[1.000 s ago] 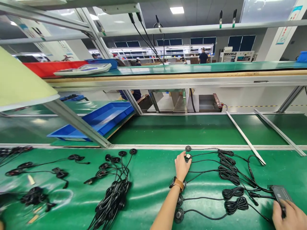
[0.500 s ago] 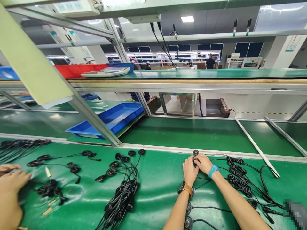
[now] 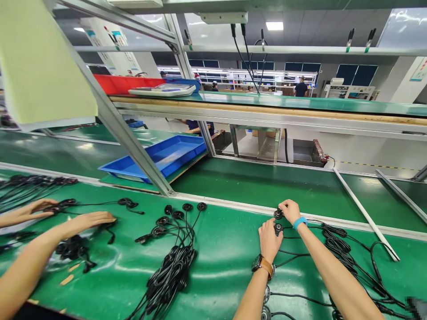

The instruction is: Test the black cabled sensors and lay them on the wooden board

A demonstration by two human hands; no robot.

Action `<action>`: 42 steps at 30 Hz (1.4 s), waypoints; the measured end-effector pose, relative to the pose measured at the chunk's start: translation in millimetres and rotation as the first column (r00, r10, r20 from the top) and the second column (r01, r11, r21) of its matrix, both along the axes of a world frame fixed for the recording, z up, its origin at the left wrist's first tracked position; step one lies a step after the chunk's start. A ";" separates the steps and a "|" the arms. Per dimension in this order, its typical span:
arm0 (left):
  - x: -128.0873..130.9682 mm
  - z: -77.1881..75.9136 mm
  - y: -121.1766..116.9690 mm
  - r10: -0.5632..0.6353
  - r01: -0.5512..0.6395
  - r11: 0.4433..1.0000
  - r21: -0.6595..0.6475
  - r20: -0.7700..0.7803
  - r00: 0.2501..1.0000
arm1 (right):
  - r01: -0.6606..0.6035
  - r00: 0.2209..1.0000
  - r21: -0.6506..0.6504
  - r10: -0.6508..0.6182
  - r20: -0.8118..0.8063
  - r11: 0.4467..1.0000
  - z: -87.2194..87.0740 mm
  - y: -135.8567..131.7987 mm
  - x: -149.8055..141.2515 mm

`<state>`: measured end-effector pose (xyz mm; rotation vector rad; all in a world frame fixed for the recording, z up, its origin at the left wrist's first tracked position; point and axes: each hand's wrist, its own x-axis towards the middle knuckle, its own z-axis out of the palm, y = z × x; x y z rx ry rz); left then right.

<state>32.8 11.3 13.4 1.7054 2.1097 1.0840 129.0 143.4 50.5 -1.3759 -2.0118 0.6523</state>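
Observation:
My left hand, with a brown-strapped watch on its wrist, is closed around a round black disc-shaped piece on a cable at the table's far edge. Just beyond it, my right hand, wearing a blue wristband, pinches a second round black disc. Its fingertips are partly hidden behind the hand. Thin black cables run from these pieces to looped cable bundles on the right. Below my left wrist lie two more round discs, partly covered by the forearm.
A bundle of black cables with round ends lies left of my arms. Farther left, a co-worker's hands are among more cables. A blue tray sits behind the metal post. A white bar crosses the sunken green strip.
My hands have moved apart slightly, the right up to the far disc, the left beside the nearer one. The co-worker's hands reached in further from the left. The view shifted a little.

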 end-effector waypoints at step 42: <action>134.4 51.0 -0.6 -0.294 0.318 0.948 0.015 -0.340 0.893 | 0.568 0.782 0.281 -0.614 0.107 0.773 -26.1 -185.9 328.9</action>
